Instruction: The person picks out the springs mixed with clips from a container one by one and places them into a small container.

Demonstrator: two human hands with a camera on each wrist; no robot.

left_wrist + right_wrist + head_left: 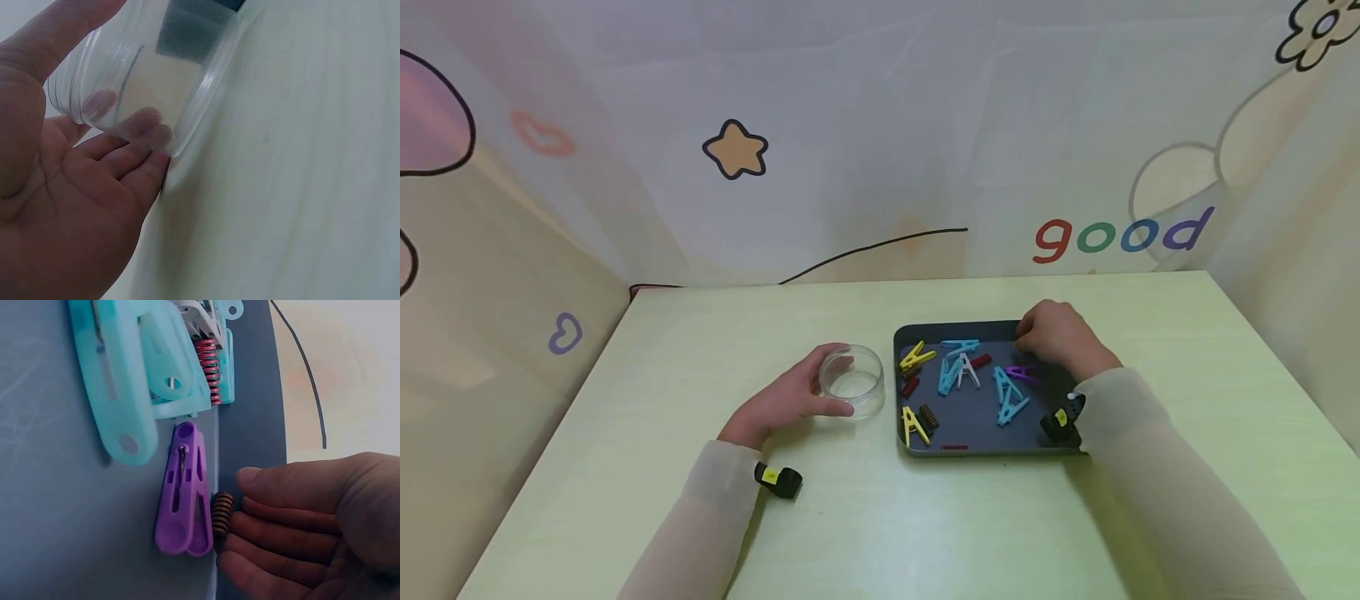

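Your left hand [786,406] wraps 1 see-through jar [859,380]: thumb on the near side, fingers round the far side, mouth facing up. Can't tell if its base touches the table [827,533].

Your right hand [1062,340] is at the tray's far right corner, thumb and fingers loosely extended and apart, fingertips against 1 brown spring [222,514] beside the tray wall.

Next out, in the dark tray [970,427]: 1 purple clip [178,515] just beside that spring; at least 3 blue clips [115,381], overlapping, exact count unsure; 1 white clip [964,362] among them; 2 yellow clips [915,360] by the left wall. Red springs [981,361]: 2 plain, plus 1 red ribbed piece along the near wall. Dark springs [928,419]: at least 2, on the left side.

Edges: your right wrist covers part of the tray's right side. A narrow gap separates jar from tray. Wide table room lies left of your left hand and in front of the tray; more runs right, to the table's edge.
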